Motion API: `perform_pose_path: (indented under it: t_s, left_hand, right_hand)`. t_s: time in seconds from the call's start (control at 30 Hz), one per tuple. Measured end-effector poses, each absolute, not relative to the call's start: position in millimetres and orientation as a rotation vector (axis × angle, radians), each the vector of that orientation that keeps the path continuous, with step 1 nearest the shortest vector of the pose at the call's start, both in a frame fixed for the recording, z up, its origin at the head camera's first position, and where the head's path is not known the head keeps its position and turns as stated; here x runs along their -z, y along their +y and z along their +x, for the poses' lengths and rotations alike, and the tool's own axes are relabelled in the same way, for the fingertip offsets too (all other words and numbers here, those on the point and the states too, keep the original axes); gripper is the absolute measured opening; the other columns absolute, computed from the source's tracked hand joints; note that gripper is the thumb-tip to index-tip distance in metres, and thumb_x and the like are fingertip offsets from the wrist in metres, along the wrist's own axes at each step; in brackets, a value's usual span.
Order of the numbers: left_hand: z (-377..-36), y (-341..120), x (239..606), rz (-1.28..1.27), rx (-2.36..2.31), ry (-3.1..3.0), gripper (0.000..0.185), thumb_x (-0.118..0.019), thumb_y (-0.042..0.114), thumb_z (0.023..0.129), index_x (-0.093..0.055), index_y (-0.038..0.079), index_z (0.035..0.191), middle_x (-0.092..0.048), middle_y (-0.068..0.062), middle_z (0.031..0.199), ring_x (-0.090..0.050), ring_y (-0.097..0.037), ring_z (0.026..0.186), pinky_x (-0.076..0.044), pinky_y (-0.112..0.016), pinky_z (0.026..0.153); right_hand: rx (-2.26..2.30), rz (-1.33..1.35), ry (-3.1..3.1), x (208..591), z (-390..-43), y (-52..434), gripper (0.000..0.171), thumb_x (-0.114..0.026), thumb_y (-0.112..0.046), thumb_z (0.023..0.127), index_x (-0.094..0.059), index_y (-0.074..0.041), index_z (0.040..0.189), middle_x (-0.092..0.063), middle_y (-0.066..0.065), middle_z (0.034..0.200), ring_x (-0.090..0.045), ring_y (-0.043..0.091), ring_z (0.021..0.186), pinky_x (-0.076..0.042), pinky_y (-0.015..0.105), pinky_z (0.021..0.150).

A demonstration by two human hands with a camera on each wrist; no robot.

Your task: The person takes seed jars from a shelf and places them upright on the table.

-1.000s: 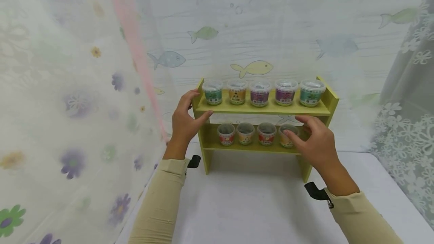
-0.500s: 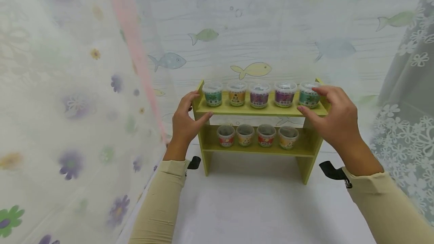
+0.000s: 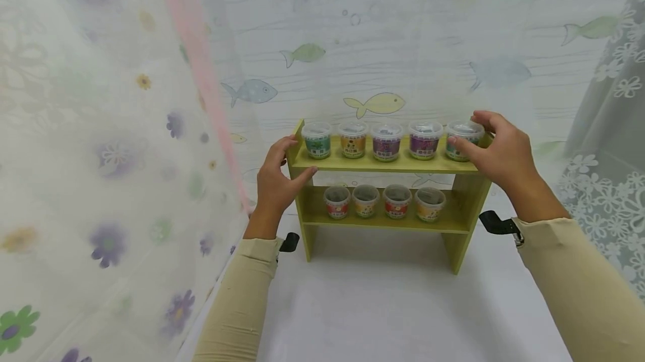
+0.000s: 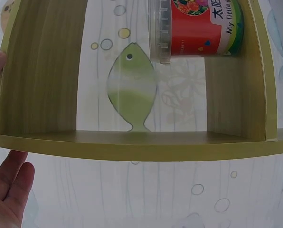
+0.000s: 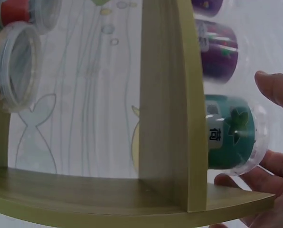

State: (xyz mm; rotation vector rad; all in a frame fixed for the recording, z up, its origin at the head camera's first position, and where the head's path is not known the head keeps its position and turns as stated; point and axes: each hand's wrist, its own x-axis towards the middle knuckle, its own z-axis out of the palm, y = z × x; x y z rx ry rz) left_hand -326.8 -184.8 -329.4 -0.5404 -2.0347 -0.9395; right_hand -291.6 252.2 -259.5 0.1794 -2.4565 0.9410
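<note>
The teal-labelled lidded cup (image 5: pixel 231 133) stands upright at the right end of the upper level of the green wooden shelf (image 3: pixel 393 167), beside a purple-labelled cup (image 3: pixel 424 141). Around it, the right hand (image 3: pixel 506 152) spreads thumb and fingers wide; the left hand (image 3: pixel 278 177), likewise spread, rests against the shelf's left end.

The shelf (image 3: pixel 388 167) looks like smooth matt wood, the cups (image 3: pixel 386 144) like glossy plastic.
</note>
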Motion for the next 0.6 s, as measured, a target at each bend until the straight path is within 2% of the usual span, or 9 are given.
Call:
perform_pose_path:
  t_s: [0.17,0.4,0.6]
  left_hand:
    - [-326.4,-184.4,329.3,-0.544,0.929,-2.037,0.069,-0.086,0.037,0.085,-0.056,0.013,0.142,-0.05,0.008,0.156,-0.057,-0.019,0.134,-0.055,-0.05,0.1]
    - [-326.4,-184.8,330.0,-0.537,0.914,-2.049,0.07,-0.086,0.039,0.085,-0.056,0.015,0.143,-0.05,0.008,0.156,-0.058,-0.018,0.133,-0.055,-0.046,0.1]
    - [-326.9,-185.8,328.4,-0.535,0.91,-2.05,0.069,-0.084,0.041,0.086,-0.055,0.016,0.143,-0.05,0.006,0.155,-0.059,-0.019,0.13,-0.056,-0.047,0.099]
  right_hand:
    - [-0.914,0.158,-2.482,260.2,-296.2,255.7,0.087,-0.067,-0.059,0.094,-0.038,-0.01,0.16,-0.046,0.023,0.158,-0.044,0.048,0.142,-0.041,0.068,0.108]
    - [-0.907,0.152,-2.449,259.9,-295.6,256.8,0.083,-0.07,-0.056,0.093,-0.046,-0.006,0.155,-0.052,0.024,0.151,-0.047,0.047,0.139,-0.042,0.065,0.108]
    - [-0.921,0.168,-2.411,257.2,-288.4,254.8,0.079,-0.071,-0.054,0.092,-0.05,-0.006,0.152,-0.054,0.023,0.148,-0.049,0.047,0.135,-0.043,0.064,0.104]
